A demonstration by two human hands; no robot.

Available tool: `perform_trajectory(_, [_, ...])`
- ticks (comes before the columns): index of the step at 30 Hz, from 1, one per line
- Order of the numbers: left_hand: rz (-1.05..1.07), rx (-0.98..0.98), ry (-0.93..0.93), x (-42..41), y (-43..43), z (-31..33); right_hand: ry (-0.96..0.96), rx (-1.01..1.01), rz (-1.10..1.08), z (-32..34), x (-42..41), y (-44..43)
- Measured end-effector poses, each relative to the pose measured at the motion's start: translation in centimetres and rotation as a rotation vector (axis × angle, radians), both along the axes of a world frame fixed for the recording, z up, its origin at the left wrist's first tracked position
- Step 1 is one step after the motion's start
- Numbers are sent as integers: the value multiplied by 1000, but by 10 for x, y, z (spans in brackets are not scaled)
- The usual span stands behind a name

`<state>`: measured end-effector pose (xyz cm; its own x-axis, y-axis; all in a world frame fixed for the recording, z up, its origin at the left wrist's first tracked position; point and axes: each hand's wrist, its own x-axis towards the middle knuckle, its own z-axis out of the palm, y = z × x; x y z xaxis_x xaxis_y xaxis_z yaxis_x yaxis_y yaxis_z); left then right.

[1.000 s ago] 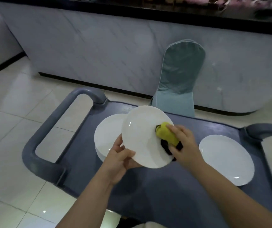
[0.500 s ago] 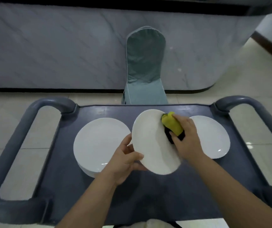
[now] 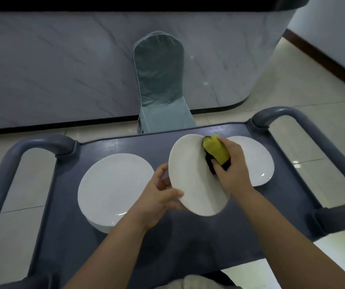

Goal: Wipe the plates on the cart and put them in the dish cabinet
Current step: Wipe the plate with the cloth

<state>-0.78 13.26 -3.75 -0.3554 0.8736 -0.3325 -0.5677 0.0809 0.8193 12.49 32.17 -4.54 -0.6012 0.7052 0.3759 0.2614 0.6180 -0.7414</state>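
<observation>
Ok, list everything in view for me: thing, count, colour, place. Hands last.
cart: one, grey-blue, in front of the person
handles: two, grey, one at each end of the cart
plate stack: one stack, number unclear, white, left on the cart
held plate: one, white, tilted above the cart's middle
flat plate: one, white, right on the cart
cloth: one, yellow with a dark part, pressed on the held plate
chair: one, teal cover, behind the cart
counter: one, grey marbled front, dark top, behind the chair
floor: pale tiles, all around
left hand: grips the held plate's near rim
right hand: grips the cloth
</observation>
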Motion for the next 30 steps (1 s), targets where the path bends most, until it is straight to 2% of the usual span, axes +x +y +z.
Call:
perform_trajectory(3, [4, 44, 5, -4, 5, 4, 56, -64, 177, 17, -33, -39])
perform_trajectory(6, [55, 40, -5, -14, 3, 3, 0, -64, 384, -5, 3, -67])
perform_trajectory(9, [47, 24, 19, -14, 3, 3, -62, -77, 304, -30, 61, -50])
perform_trajectory(12, [21, 46, 0, -6, 10, 5, 1, -40, 165, -24, 64, -40])
perform_trajectory(14, [40, 69, -36, -5, 14, 8, 44, -59, 249, -8, 41, -57])
perform_trajectory(17, [77, 74, -52, -8, 15, 11, 1, -51, 400, -6, 34, -67])
perform_trajectory(22, [114, 49, -75, -6, 15, 7, -106, -8, 206, -17, 75, -30])
perform_trajectory(24, [107, 54, -92, 0, 18, 7, -78, -47, 239, -11, 62, -50])
perform_trajectory(27, [91, 49, -89, 5, 19, 6, -70, -97, 408, -9, 51, -69])
perform_trajectory(30, [75, 68, -103, 7, 15, 3, -138, -41, 332, -20, 74, -30])
